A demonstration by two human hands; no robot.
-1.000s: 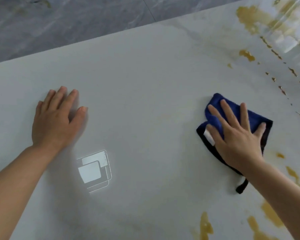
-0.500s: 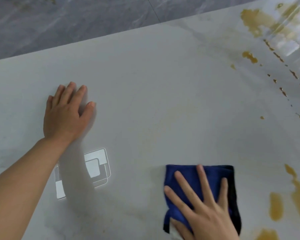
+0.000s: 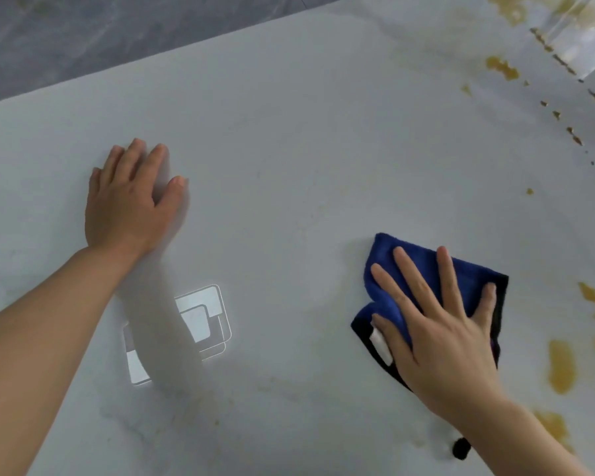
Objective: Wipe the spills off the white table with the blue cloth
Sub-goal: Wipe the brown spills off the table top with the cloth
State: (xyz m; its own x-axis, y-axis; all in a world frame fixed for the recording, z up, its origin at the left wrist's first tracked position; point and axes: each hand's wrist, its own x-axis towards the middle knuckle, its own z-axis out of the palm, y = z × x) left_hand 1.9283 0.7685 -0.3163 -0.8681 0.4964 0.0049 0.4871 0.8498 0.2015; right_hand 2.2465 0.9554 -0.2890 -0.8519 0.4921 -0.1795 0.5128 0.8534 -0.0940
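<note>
The blue cloth (image 3: 392, 273), folded with a black edge and a white tag, lies on the white table (image 3: 289, 149) at the right of centre. My right hand (image 3: 440, 324) presses flat on it with fingers spread. My left hand (image 3: 131, 201) rests palm down on the bare table at the left, holding nothing. Brown spills (image 3: 562, 365) lie to the right of the cloth, with more brown spill drops (image 3: 502, 67) at the far right corner. Faint yellowish smears mark the wiped middle.
The table's far edge (image 3: 186, 53) runs diagonally across the top, with grey marble floor (image 3: 83, 36) beyond it. A bright window reflection (image 3: 200, 317) sits on the table near my left forearm. A glare patch (image 3: 577, 39) lies at the top right.
My right hand pulled the cloth down and left toward me, then pushed it back out and to the right. My left hand stayed planted on the table.
</note>
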